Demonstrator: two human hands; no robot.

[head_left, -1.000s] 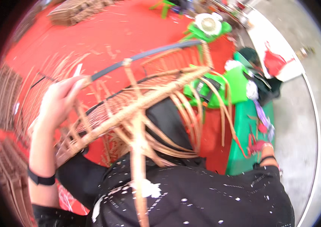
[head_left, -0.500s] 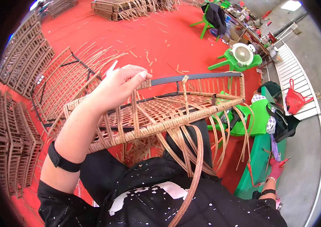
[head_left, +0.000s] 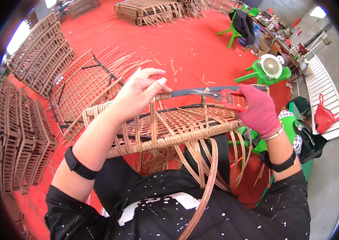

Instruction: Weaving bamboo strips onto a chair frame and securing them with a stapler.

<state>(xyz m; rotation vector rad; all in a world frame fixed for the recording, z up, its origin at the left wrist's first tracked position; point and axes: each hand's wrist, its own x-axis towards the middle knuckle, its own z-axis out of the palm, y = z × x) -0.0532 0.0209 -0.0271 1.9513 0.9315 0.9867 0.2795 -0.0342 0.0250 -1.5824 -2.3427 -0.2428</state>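
Red floor [head_left: 145, 44] backs a tan, loose-stranded, dark-railed wicker frame [head_left: 177, 136], left fingers [head_left: 154, 87] apart against it, right fingers [head_left: 250, 95] gripping scissors [head_left: 230, 100]

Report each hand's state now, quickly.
Left hand: partly curled at the brown woven rattan frame; grip unclear.
Pink-gloved right hand: closed, holding red-handled metal scissors.

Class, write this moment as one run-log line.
left hand: at wicker frame edge; right hand: gloved, holding red-handled scissors

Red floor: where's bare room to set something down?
Widest free patch: floor beyond the woven frame, left of the green stool holding the fan, short of the far stack; only scattered scraps there. Crowded: left, with tall stacks; near the lap, with loose strips.
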